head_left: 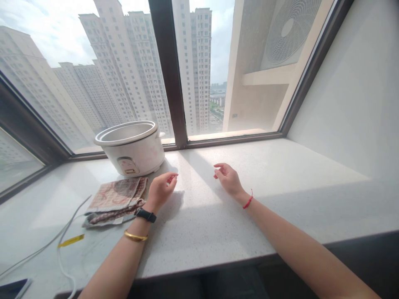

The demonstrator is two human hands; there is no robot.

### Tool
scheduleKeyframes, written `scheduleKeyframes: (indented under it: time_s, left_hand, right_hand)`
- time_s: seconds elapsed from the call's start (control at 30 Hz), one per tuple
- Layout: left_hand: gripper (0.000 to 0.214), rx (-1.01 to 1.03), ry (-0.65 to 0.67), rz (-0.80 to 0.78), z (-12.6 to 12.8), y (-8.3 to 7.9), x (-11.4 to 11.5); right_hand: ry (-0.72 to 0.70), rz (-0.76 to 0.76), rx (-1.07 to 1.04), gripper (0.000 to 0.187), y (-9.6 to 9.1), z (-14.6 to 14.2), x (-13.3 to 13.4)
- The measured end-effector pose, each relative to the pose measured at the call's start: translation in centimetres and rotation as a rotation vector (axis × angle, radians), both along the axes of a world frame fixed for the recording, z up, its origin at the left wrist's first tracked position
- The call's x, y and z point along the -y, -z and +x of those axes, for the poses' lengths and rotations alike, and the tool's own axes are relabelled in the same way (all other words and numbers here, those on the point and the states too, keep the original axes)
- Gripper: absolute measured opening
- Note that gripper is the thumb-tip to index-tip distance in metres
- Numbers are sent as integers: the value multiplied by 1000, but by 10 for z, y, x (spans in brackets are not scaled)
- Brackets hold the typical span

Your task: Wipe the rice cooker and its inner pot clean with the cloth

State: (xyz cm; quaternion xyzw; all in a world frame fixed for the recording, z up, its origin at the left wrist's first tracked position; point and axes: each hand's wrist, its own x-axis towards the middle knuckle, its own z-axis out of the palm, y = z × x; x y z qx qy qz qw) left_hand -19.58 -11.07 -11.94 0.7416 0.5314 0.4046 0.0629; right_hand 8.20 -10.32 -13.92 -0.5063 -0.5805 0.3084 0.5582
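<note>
My left hand (162, 190) is held above the pale windowsill counter (199, 232), in front of the rice cooker. Its fingers are loosely curled, a small gap shows at the thumb, and nothing is seen in it. To the right, my right hand (229, 178) hovers over the same surface, thumb and forefinger apart, holding nothing. The white rice cooker (140, 155) has no lid on and stands by the window. Close to my left wrist lies a folded checked cloth (116, 195), partly behind the hand.
A grey-white cable (64, 228) with a yellow tag (71, 240) runs along the left. At the lower left corner lies a dark-screened phone-like device (14, 289). Dark-framed window panes (170, 74) bound the back, and a white wall (349, 104) stands at the right.
</note>
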Motion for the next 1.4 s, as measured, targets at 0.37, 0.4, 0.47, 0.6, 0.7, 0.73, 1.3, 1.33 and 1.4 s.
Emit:
scheduleKeyframes:
  time_s: [0.37,0.4,0.47,0.6,0.7,0.73,1.3,1.33,1.4]
  left_hand:
    - [24,-7,4,-3,0,0,0]
    - [24,-8,5,-3,0,0,0]
    - [24,-9,5,-3,0,0,0]
    - [24,-10,7,-9,0,0,0]
    - [24,-12,8,-17,0,0,0]
    - [24,-11,8,-18,0,1,0]
    - [23,-20,10,-7,1,0,1]
    - [23,-20,10,-5,1,0,1]
    - [23,-21,10,-3,1,0,1]
  right_hand:
    - [3,8,13,31,-1,0,0]
    - [4,10,14,31,-1,0,0]
    - [9,13,13,30,-1,0,0]
    - [19,20,11,30,-2,0,1]
    - [19,19,13,30,-2,0,1]
    - [19,18,13,30,-3,0,1]
    - [24,37,23,30,0,1,-1]
    - [23,36,25,30,0,1,-1]
    - [22,35,25,30,-1,1,-1]
